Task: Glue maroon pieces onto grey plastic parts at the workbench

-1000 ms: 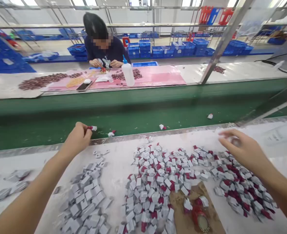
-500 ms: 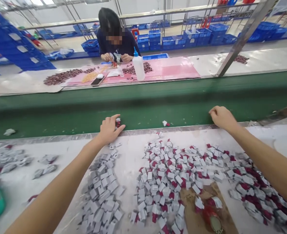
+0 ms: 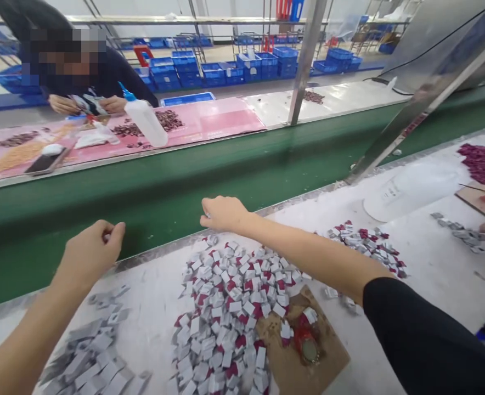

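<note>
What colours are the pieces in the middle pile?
The pieces are grey-white and magenta; head view.

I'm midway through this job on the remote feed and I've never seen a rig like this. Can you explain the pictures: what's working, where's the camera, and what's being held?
There is no machine here: a person's bare left hand and right hand do the work. Every picture comes from one camera on that person's head, looking forward and down.

Both hands are over the green strip, fingers curled; I cannot tell what either holds.

On the near white surface lie a heap of grey-and-crimson pieces, a heap of grey blocks and a brown board bearing a red item. Across the strip, a co-worker sits behind a white bottle.
</note>
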Demonstrator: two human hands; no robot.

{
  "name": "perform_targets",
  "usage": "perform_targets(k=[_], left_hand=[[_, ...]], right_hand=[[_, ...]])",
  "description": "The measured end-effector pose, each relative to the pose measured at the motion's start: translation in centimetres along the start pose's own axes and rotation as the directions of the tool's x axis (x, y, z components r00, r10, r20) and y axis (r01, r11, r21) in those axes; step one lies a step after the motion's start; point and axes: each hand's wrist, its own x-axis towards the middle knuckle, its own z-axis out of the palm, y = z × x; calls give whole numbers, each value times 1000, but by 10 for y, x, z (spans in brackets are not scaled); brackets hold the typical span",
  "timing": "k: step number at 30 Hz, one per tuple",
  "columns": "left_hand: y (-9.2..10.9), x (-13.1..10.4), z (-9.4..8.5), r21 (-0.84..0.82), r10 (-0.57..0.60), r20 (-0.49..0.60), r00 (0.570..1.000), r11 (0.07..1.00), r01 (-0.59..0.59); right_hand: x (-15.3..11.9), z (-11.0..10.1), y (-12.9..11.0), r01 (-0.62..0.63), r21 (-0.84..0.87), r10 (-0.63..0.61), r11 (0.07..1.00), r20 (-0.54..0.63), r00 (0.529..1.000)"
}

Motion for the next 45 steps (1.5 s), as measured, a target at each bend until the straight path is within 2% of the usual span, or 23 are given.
perform_targets(k=[3,5,7,8,9,10,13,16,18,20,22,23,27,29,31,33,36,38,40,42,45], left_hand=[[47,-35,2,-111,132,101,986,986,-121],[87,-65,8,-215,298,200,933,943,-255],[132,-96,20,-320,461,265,847,871,-373],[156,-110,28,-365,578,266,771,801,-474],[179,-123,37,-387,685,268,677,720,-576],[202,-136,46,-402,728,267,631,679,-614],[259,-171,76,-427,799,257,543,598,-678],[292,-202,97,-439,857,246,452,514,-736],[299,-218,101,-441,883,243,402,469,-765],[294,-224,96,-433,892,239,384,452,-780],[279,-220,86,-405,879,236,414,476,-780],[268,-214,80,-380,860,236,452,510,-772],[218,-171,63,-213,685,250,684,728,-651],[197,-150,61,-149,601,279,749,798,-584],[182,-138,60,-127,556,325,765,827,-548],[174,-134,62,-133,540,365,758,837,-532],[171,-132,63,-157,528,393,753,845,-511],[171,-126,62,-168,510,388,768,858,-486],[172,-111,62,-161,466,357,810,884,-438],[174,-88,64,-136,392,307,868,920,-367],[179,-48,71,-66,232,219,948,973,-223]], right_hand=[[-41,-17,33,-93,-13,93,996,-28,995],[-79,-26,63,-216,-66,211,974,-65,975],[-118,-30,93,-326,-126,314,937,-101,944],[-136,-29,107,-363,-154,347,919,-121,930],[-153,-28,119,-392,-179,370,903,-142,918],[-167,-26,131,-414,-199,386,888,-163,908],[-196,-20,158,-447,-235,405,863,-206,891],[-208,-18,177,-416,-244,370,876,-215,904],[-211,-20,184,-371,-244,323,896,-215,921],[-213,-24,186,-333,-236,280,913,-232,932],[-215,-26,181,-293,-212,234,932,-263,936],[-216,-26,177,-266,-193,207,944,-278,938],[-210,-21,153,-77,-96,49,992,-260,964],[-198,-15,138,39,-45,-48,998,-206,977],[-179,-7,124,138,-2,-137,990,-141,980],[-159,-1,114,195,30,-193,980,-73,978],[-133,4,108,192,70,-194,979,27,981],[-120,3,111,148,91,-155,985,64,986],[-106,-1,117,82,105,-87,991,45,995],[-88,-5,123,-4,115,7,993,-26,1000],[-55,-10,126,-139,143,159,980,-142,977]])
